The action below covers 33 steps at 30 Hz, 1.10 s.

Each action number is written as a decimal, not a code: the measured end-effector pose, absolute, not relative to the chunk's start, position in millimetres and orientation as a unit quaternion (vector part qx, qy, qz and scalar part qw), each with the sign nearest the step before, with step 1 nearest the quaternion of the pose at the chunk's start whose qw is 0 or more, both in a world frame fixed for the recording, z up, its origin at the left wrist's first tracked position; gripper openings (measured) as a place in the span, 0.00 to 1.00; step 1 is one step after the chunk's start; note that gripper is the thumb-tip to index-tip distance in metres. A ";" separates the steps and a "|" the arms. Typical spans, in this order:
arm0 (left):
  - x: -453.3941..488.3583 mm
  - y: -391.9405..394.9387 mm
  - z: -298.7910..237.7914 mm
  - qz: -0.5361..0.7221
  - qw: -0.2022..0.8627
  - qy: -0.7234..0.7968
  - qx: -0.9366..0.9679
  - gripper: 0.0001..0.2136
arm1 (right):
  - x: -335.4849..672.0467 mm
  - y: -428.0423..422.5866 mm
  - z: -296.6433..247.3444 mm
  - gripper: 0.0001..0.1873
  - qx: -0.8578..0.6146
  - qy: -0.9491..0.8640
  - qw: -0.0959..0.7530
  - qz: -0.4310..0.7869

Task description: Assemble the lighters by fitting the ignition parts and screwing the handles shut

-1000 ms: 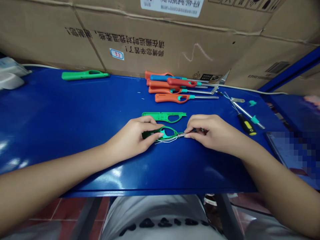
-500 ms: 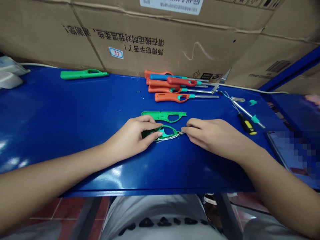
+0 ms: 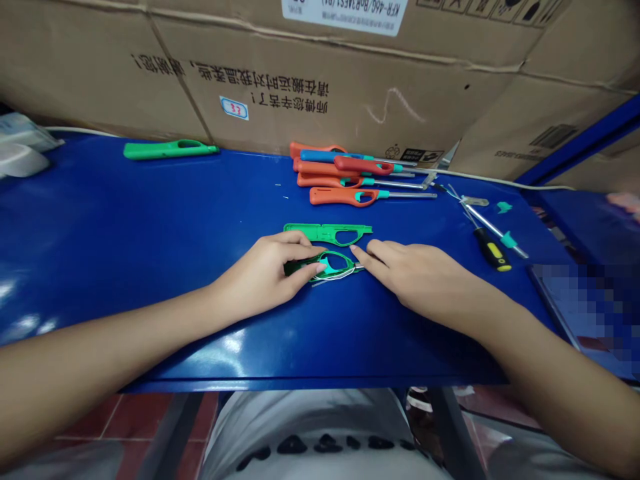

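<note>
Bright, even light falls from above. The glossy blue metal tabletop throws white glare patches along its front. Faint shadows lie under the left hand and right hand. The green plastic lighter shell between them is sharp. The picture's edges bend, and a pixelated patch sits at the right.

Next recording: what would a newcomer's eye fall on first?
Both hands meet on a green lighter in the middle of the blue table: the left hand grips its handle, the right hand touches its front end. A green half-shell lies just behind, and orange lighters are piled further back by the boxes.
</note>
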State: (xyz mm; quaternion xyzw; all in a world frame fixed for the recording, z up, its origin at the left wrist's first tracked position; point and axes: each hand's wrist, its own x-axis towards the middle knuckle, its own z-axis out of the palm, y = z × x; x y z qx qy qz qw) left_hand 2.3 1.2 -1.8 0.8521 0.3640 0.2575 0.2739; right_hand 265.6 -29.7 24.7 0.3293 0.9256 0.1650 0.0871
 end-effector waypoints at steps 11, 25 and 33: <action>1.6 1.9 -2.3 0.257 0.275 0.357 0.855 0.13 | 278.4 -19.1 30.5 0.15 0.340 0.939 -0.053 0.030; 0.8 3.1 -1.9 0.254 0.280 0.354 0.856 0.12 | 276.6 -20.5 29.8 0.17 0.276 0.955 -0.011 0.105; -0.1 4.2 -2.1 0.245 0.275 0.348 0.862 0.13 | 281.5 -18.0 31.0 0.18 0.279 0.954 -0.001 0.112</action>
